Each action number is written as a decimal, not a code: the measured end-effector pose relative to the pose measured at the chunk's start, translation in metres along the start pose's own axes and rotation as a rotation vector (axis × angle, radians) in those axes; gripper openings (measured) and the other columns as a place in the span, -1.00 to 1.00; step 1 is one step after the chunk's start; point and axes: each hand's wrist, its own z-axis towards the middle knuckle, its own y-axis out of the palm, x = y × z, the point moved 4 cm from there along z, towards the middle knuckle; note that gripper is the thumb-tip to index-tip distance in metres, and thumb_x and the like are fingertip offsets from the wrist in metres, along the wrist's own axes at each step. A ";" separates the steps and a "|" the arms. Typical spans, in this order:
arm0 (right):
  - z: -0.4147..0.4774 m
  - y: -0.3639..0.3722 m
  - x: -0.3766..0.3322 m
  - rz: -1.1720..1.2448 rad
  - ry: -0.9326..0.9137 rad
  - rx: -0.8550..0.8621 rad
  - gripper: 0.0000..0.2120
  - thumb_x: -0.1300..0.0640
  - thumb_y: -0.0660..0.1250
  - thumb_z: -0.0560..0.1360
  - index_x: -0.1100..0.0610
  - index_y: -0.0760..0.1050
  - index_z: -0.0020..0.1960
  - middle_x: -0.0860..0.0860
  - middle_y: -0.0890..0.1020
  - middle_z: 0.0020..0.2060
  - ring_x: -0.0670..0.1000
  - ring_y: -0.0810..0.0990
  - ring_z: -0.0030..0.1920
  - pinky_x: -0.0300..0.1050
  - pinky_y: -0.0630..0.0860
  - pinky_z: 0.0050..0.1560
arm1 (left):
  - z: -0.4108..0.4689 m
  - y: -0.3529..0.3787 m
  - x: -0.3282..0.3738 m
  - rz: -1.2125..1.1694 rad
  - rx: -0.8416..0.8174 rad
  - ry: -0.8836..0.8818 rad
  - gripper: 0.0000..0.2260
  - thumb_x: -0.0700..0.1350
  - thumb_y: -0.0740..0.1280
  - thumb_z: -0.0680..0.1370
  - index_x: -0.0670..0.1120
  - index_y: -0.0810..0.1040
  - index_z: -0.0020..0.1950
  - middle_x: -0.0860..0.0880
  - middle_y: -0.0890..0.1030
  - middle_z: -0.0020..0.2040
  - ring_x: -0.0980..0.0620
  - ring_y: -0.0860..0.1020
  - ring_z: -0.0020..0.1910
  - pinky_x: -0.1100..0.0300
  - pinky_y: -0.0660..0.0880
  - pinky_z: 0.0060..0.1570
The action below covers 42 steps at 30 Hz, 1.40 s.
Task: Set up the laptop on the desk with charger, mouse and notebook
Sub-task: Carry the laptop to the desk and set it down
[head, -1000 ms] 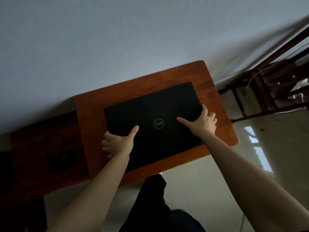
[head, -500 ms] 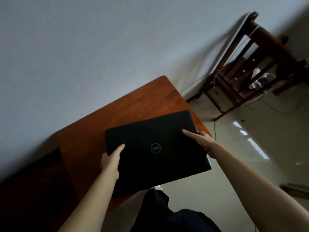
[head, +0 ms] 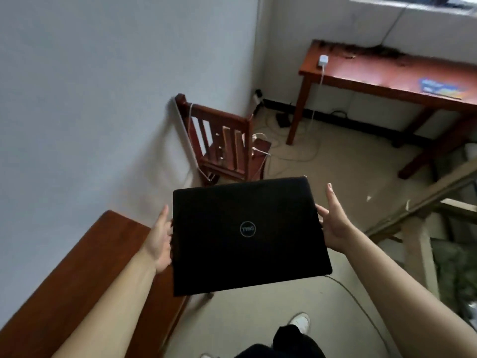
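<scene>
A closed black laptop (head: 247,233) with a round logo on its lid hangs in the air in front of me. My left hand (head: 160,239) grips its left edge and my right hand (head: 333,223) grips its right edge, fingers underneath. A long red-brown desk (head: 387,73) stands at the far right under a window. On the desk's left end sits a white charger (head: 323,60) whose cable drops to the floor. A blue notebook (head: 441,89) lies further right on the desk. No mouse is visible.
A small brown table (head: 77,280) is at the lower left, beside the wall. A wooden chair (head: 224,146) stands against the wall ahead with white cables draped on it. Cables lie on the floor. A wooden frame (head: 418,228) stands at right. My shoe (head: 300,322) is below.
The laptop has been lifted off the small table and carried right. My view has swung from the table toward the far desk and chair.
</scene>
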 end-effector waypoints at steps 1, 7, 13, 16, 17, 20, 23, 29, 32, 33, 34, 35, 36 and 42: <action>-0.002 -0.022 -0.011 0.009 -0.011 0.011 0.02 -0.69 0.14 0.20 -0.07 0.38 0.45 0.13 0.51 0.30 0.35 0.52 0.25 0.40 0.50 0.18 | 0.009 0.022 0.005 0.026 -0.028 -0.013 -0.29 0.57 0.27 0.28 0.17 0.57 0.26 -0.06 0.59 0.29 -0.20 0.50 0.30 -0.20 0.47 0.20; -0.008 -0.162 -0.083 -0.056 -0.077 0.096 0.12 -0.75 0.07 0.09 -0.11 0.39 0.45 0.14 0.51 0.32 0.32 0.47 0.30 0.35 0.34 0.34 | 0.065 0.180 0.024 0.099 -0.088 -0.069 -0.10 0.54 0.27 0.30 0.01 0.38 0.48 -0.23 0.22 0.50 -0.30 0.12 0.47 -0.19 0.10 0.31; -0.002 -0.254 -0.145 -0.005 -0.122 0.172 0.07 -0.76 0.12 0.05 -0.11 0.46 0.35 0.15 0.57 0.24 0.31 0.49 0.27 0.37 0.31 0.36 | 0.106 0.298 0.046 0.194 -0.137 -0.060 -0.15 0.53 0.23 0.33 0.04 0.40 0.47 -0.19 0.48 0.38 -0.26 0.44 0.35 -0.25 0.37 0.32; 0.012 -0.284 -0.171 0.026 -0.120 0.179 -0.02 -0.76 0.16 0.02 -0.13 0.55 0.19 0.16 0.61 0.20 0.30 0.54 0.20 0.31 0.44 0.24 | 0.129 0.339 0.062 0.237 -0.135 -0.051 -0.18 0.54 0.21 0.35 0.04 0.44 0.44 -0.18 0.53 0.33 -0.23 0.49 0.29 -0.21 0.45 0.22; 0.021 -0.295 -0.183 0.038 -0.109 0.179 -0.05 -0.76 0.17 0.01 -0.15 0.56 0.16 0.16 0.60 0.21 0.30 0.55 0.21 0.30 0.46 0.21 | 0.143 0.355 0.068 0.249 -0.135 -0.056 -0.18 0.53 0.19 0.36 0.04 0.42 0.45 -0.17 0.53 0.33 -0.23 0.49 0.28 -0.20 0.46 0.20; 0.050 -0.315 -0.211 0.053 -0.096 0.195 0.00 -0.74 0.21 0.01 -0.13 0.54 0.23 0.17 0.60 0.21 0.29 0.56 0.20 0.25 0.50 0.18 | 0.182 0.391 0.088 0.279 -0.134 -0.042 -0.21 0.52 0.18 0.39 0.04 0.41 0.45 -0.16 0.54 0.31 -0.21 0.51 0.25 -0.19 0.48 0.15; 0.088 -0.334 -0.254 0.096 -0.080 0.212 -0.17 -0.73 0.25 0.01 -0.22 0.61 0.06 0.15 0.60 0.19 0.27 0.57 0.19 0.29 0.48 0.23 | 0.247 0.430 0.117 0.301 -0.139 -0.026 -0.18 0.51 0.19 0.39 0.01 0.39 0.48 -0.15 0.52 0.35 -0.23 0.48 0.30 -0.24 0.39 0.31; 0.167 -0.372 -0.367 0.109 -0.073 0.308 0.02 -0.72 0.28 -0.02 -0.09 0.54 0.23 0.17 0.65 0.16 0.23 0.64 0.15 0.25 0.52 0.20 | 0.369 0.530 0.202 0.377 -0.211 -0.029 -0.24 0.50 0.13 0.44 -0.02 0.47 0.39 -0.13 0.58 0.26 -0.17 0.53 0.20 -0.09 0.52 0.03; 0.187 -0.385 -0.424 0.133 -0.094 0.362 0.04 -0.71 0.25 0.03 -0.10 0.49 0.32 0.15 0.65 0.17 0.22 0.62 0.17 0.24 0.51 0.19 | 0.407 0.584 0.245 0.438 -0.231 -0.032 -0.36 0.51 0.12 0.43 0.06 0.61 0.15 -0.07 0.68 0.09 -0.12 0.61 0.08 0.03 0.55 -0.17; 0.193 -0.391 -0.446 0.146 -0.105 0.364 0.03 -0.71 0.25 0.05 -0.11 0.48 0.34 0.15 0.64 0.17 0.23 0.62 0.16 0.24 0.53 0.17 | 0.420 0.604 0.261 0.447 -0.252 -0.026 -0.39 0.51 0.12 0.43 0.08 0.64 0.09 -0.07 0.70 0.06 -0.12 0.62 0.06 0.04 0.55 -0.19; 0.199 -0.397 -0.465 0.147 -0.110 0.377 0.03 -0.71 0.24 0.05 -0.11 0.48 0.34 0.15 0.65 0.17 0.23 0.63 0.16 0.24 0.55 0.14 | 0.431 0.623 0.275 0.468 -0.266 -0.025 -0.40 0.50 0.11 0.44 0.08 0.65 0.07 -0.07 0.71 0.05 -0.11 0.63 0.05 0.06 0.56 -0.21; 0.207 -0.405 -0.485 0.163 -0.107 0.394 0.02 -0.71 0.25 0.05 -0.11 0.50 0.32 0.15 0.66 0.16 0.23 0.64 0.15 0.22 0.57 0.10 | 0.446 0.643 0.291 0.493 -0.267 -0.028 -0.39 0.49 0.10 0.46 0.07 0.65 0.10 -0.07 0.70 0.05 -0.09 0.64 0.00 0.08 0.55 -0.25; 0.211 -0.411 -0.495 0.172 -0.109 0.407 0.00 -0.71 0.25 0.04 -0.11 0.52 0.28 0.15 0.67 0.14 0.22 0.65 0.14 0.21 0.58 0.07 | 0.455 0.655 0.300 0.521 -0.259 -0.027 -0.38 0.48 0.08 0.47 0.06 0.65 0.12 -0.05 0.70 0.03 -0.05 0.65 -0.06 0.11 0.54 -0.30; 0.275 -0.465 -0.571 0.224 -0.088 0.472 -0.17 -0.72 0.21 0.04 -0.13 0.69 -0.04 0.08 0.74 -0.09 0.16 0.64 0.03 0.09 0.60 -0.07 | 0.541 0.759 0.344 0.601 -0.308 -0.021 -0.40 0.45 0.07 0.51 0.03 0.64 0.13 0.08 0.66 -0.34 0.09 0.60 -0.36 0.20 0.50 -0.43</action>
